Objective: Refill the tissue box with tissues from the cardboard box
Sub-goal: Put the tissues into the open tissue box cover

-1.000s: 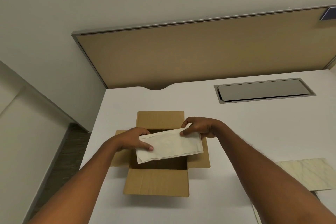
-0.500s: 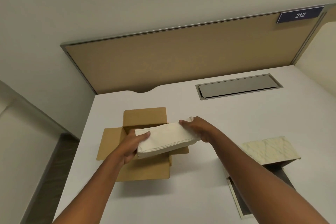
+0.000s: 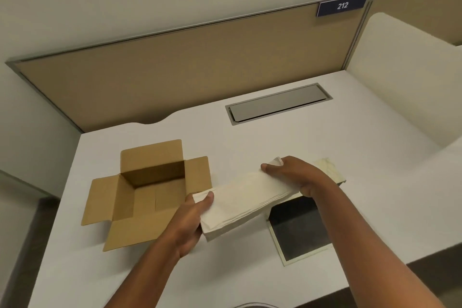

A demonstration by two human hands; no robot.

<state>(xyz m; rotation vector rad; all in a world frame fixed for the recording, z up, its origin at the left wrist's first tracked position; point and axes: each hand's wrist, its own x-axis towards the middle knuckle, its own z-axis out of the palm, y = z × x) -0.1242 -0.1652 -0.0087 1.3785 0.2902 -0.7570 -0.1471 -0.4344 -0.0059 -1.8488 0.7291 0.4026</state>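
A: Head view looks down on a white bench [image 3: 250,270]. What do the hands have?

B: Both hold one stack of tissues [image 3: 245,197], a long pale folded wad. The left hand [image 3: 190,220] is closed on its near-left end, thumb on top and fingers underneath. The right hand [image 3: 297,177] is closed on the far-right end, thumb pressing the top edge.

A: Where is the stack?

B: Lifted above the bench, slanting from near-left to far-right, between the cardboard box [image 3: 147,192] and the tissue box [image 3: 300,227]. Its right part hangs over the tissue box's far-left corner.

A: And the cardboard box?

B: It sits on the left of the bench, all four flaps folded outward. Only its bare brown floor shows inside.

A: The tissue box?

B: On the right, near the front edge of the bench. Its dark opening faces up and a pale rim frames it. A marbled cream panel [image 3: 330,170] shows just beyond the right wrist, touching the box's far side; I cannot tell whether it is a lid or a wall.

A: Anything else?

B: A grey metal cable flap [image 3: 277,102] set into the bench further back, a tan divider panel [image 3: 187,67] behind it, and a blue sign [image 3: 342,5] reading 212 at its top right corner.
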